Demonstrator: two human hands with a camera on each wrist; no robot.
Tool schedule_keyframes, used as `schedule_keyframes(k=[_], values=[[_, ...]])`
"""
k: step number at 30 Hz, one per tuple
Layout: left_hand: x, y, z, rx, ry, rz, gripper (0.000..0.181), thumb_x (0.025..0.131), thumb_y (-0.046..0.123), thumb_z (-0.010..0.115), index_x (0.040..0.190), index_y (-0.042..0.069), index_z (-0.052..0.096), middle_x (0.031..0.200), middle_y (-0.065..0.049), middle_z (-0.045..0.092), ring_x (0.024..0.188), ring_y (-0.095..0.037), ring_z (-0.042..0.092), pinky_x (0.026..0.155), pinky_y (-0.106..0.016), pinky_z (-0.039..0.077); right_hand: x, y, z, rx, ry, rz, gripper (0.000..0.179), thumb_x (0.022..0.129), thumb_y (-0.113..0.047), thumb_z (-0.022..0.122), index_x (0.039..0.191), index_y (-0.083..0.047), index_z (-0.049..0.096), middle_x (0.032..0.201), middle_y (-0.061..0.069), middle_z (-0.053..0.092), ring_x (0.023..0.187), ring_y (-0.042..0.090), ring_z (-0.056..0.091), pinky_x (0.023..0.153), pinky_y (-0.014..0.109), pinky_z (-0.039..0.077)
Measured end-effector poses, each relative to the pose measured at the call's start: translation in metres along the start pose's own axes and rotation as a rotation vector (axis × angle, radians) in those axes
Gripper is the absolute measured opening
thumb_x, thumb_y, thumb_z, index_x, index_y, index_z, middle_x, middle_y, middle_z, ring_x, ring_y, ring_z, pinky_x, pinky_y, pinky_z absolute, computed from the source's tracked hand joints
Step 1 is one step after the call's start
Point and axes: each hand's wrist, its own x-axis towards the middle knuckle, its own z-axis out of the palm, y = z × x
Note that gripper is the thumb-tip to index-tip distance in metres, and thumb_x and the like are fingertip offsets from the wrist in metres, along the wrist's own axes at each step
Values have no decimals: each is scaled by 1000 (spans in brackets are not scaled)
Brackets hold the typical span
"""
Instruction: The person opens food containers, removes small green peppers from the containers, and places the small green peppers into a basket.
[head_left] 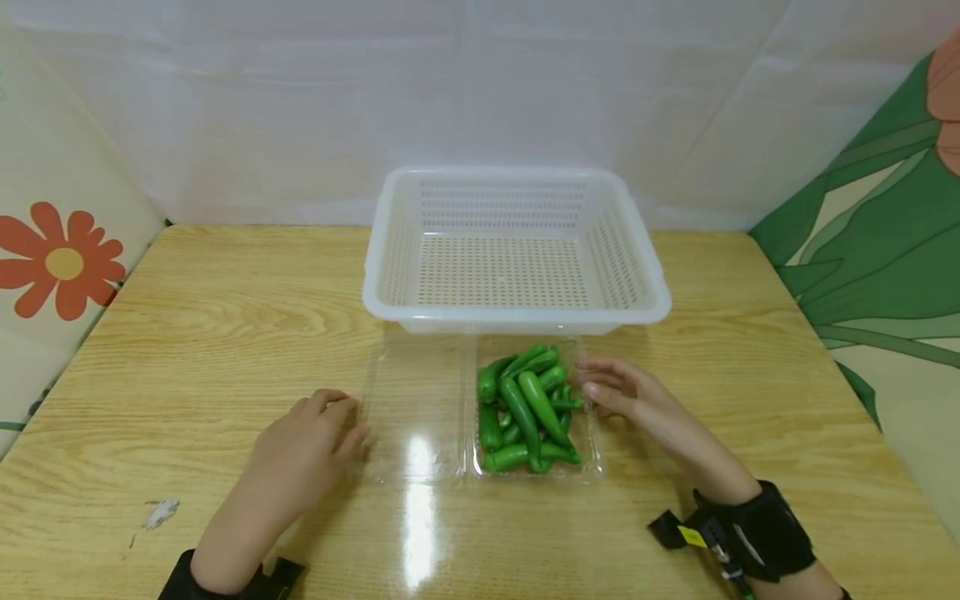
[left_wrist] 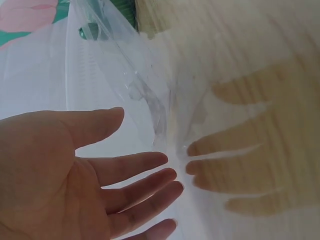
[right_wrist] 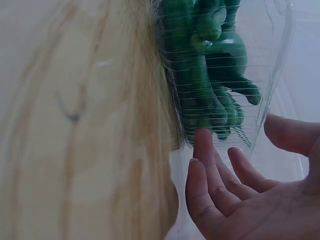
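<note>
A hinged clear plastic box [head_left: 592,467] lies unfolded on the table, its right half heaped with green peppers [head_left: 525,408]. The flat lid [head_left: 412,400] spreads out to the left. Beside the lid's left edge is my left hand [head_left: 303,454], its fingers extended and nothing between thumb and fingers in the left wrist view. My right hand [head_left: 633,404] is at the box's right side. In the right wrist view its fingertips [right_wrist: 202,142] are right at the ribbed wall, with the thumb [right_wrist: 285,131] near the rim and the peppers [right_wrist: 200,75] showing through.
Just behind the box stands a white perforated plastic basket [head_left: 517,317]. The wooden table [head_left: 247,317] backs onto a white cloth [head_left: 300,108]. Flower-patterned panels [head_left: 63,258] flank both sides. A worn patch [head_left: 160,514] marks the table at the left.
</note>
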Motion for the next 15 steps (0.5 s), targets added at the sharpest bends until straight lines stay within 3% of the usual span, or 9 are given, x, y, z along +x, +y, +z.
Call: schedule_keyframes(k=[7,15], values=[[-4,-3,-7,61,41,26,45,97,32,65,128,0,63,125,-21,62,111,-42,60,89,-57,52,0,1,-3,-10,0,-23,50,103,-16,55,142,9,40,132,29,55,102,14,63,84,30,56],[-9,11,-15,125,227,65,37,95,25,69,125,5,66,120,-13,67,107,-35,64,87,-53,53,-5,-3,-16,-120,30,-116,44,103,-13,53,139,10,42,124,28,61,97,14,67,83,28,56]])
